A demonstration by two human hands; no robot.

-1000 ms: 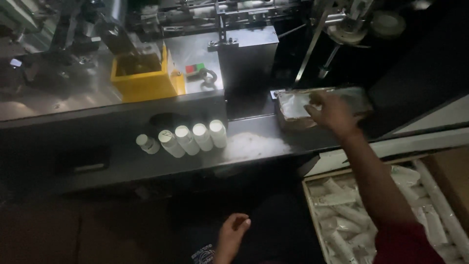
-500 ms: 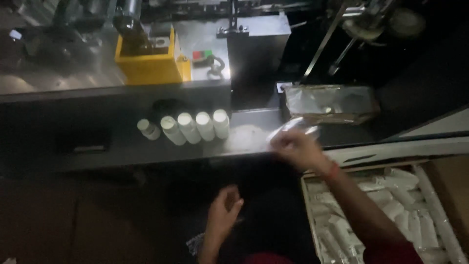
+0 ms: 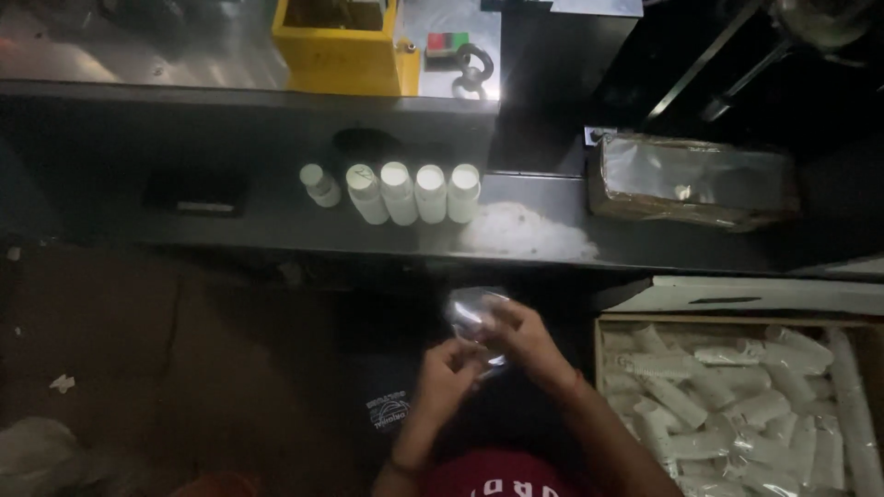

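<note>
Ahead of my hands I see a dark metal surface running across the view. On it, just up and left of the hands, stand five white bottles in a close row, with a patch of white powder beside them. Farther to the right of the hands lies a film-wrapped tray.

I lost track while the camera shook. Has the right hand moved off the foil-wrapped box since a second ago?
Yes. The right hand has left the foil-wrapped box and come down toward the body, below the shelf, meeting the left hand on a clear film.
</note>
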